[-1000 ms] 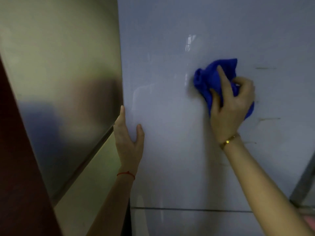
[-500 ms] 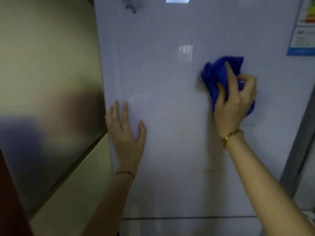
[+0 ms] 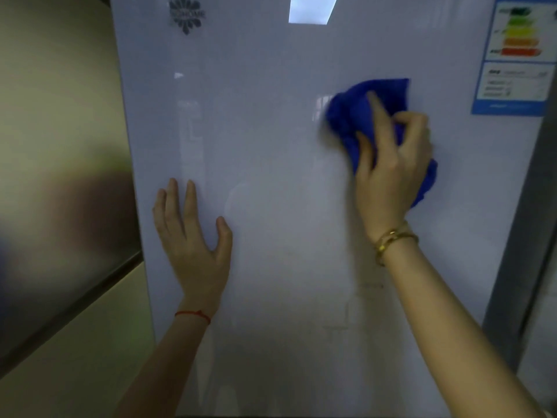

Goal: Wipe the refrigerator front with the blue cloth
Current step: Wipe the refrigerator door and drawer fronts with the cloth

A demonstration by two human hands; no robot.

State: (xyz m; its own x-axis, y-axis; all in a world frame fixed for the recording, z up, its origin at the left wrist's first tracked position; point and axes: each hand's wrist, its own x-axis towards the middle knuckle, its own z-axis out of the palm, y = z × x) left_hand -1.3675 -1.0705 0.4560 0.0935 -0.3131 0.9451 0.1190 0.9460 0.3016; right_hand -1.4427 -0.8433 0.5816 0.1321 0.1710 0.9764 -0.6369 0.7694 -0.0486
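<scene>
Fingers (image 3: pixel 405 125) of your right hand (image 3: pixel 391 173) curl around the blue cloth (image 3: pixel 352 122) and press it on the refrigerator front (image 3: pixel 271 146). One finger lies long and straight over the cloth, and the others bend and grip it. The cloth is bunched up under your palm, high on the right side of the door, just beside the energy label (image 3: pixel 517 55). A gold bracelet (image 3: pixel 391 241) sits on that wrist, and your arm comes up from the low right corner.

Your left hand (image 3: pixel 193 236) lies flat on the door, lower down and near its left edge. Its fingers are straight and close together, and the thumb sticks out to the side. It holds nothing. A red string (image 3: pixel 193 314) goes round that wrist.

The energy label has colored bars going from green down to red, and a blue frame below. Its words are too blurry to read. A dark flower-shaped logo (image 3: pixel 187 15) sits at the top left of the door, and its letters are too blurry to read too. A shiny metal panel (image 3: pixel 60 176) stands to the left of the refrigerator.
</scene>
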